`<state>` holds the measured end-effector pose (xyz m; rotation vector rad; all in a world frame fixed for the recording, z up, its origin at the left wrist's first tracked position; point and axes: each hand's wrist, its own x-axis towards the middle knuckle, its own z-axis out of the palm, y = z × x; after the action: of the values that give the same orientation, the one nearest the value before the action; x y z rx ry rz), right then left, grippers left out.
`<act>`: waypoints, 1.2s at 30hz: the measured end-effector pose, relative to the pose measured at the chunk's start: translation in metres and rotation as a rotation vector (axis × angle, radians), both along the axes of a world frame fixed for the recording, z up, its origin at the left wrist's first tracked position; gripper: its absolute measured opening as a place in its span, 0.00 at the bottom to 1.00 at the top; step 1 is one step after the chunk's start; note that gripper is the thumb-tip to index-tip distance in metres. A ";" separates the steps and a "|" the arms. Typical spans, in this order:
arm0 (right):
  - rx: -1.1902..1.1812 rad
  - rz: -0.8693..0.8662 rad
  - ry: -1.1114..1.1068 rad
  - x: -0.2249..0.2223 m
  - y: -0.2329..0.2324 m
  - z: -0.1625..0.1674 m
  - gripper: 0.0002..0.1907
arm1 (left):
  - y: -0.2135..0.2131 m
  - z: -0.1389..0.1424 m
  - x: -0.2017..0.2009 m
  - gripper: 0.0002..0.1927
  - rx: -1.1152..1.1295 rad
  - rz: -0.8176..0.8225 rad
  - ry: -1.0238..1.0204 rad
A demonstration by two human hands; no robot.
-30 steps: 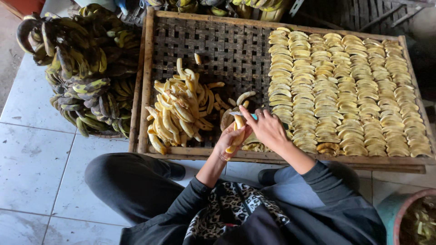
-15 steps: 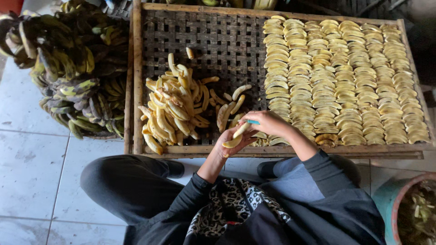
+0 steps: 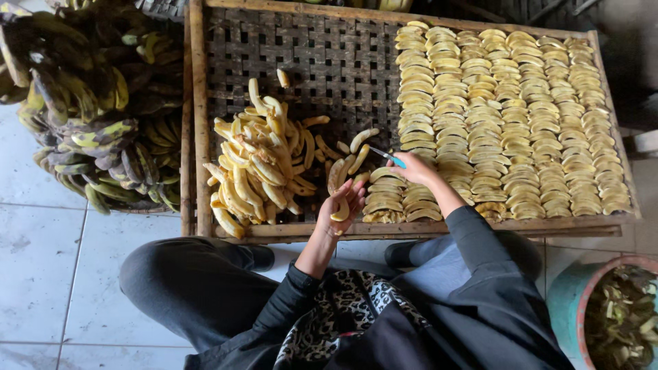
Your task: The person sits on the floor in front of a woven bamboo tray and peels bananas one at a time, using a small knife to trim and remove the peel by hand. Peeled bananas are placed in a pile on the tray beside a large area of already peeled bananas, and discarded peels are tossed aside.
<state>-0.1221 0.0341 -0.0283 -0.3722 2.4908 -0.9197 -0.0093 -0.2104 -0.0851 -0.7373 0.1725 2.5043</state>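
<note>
Head view: person seated at the lower centre of the frame, facing a woven drying tray [image 3: 205, 137].
Left hand [image 3: 343, 205]: palm up at the lower middle, fingers curled around a peeled banana piece [image 3: 340, 211], clamped on it lightly.
Right hand [image 3: 415, 168]: just right of centre, closed on a small knife with a teal handle [image 3: 389, 159], blade pointing to the upper left.
Arm pose: both forearms reach forward over the tray's near rail; left wrist bent back, right wrist turned inward over the sliced rows.
Step in hand: judged to be slicing, with one cut piece being laid at the near end of the rows of banana slices [image 3: 507, 116].
Next move calls for: bringing blade and held piece together, then setting the slice flat beside its neighbours.
Supply: heap of peeled bananas [image 3: 260, 164], centre left on the tray.
Surroundings: unpeeled green-black bananas [image 3: 89, 116], upper left; bucket of peels [image 3: 617, 315], lower right.
</note>
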 end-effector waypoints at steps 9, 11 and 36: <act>0.196 -0.028 -0.057 0.000 -0.006 -0.005 0.09 | -0.001 -0.006 -0.006 0.09 -0.646 -0.075 0.200; 0.154 0.038 0.067 0.000 -0.003 -0.009 0.10 | 0.000 -0.006 -0.007 0.08 -0.557 0.006 0.150; 0.150 0.107 -0.163 -0.039 -0.013 0.016 0.11 | 0.033 0.016 -0.012 0.32 -2.146 -0.123 0.887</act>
<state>-0.1607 0.0213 -0.0120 -0.3619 2.3486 -0.6873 -0.0214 -0.1770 -0.0687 -0.0035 3.0754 1.3332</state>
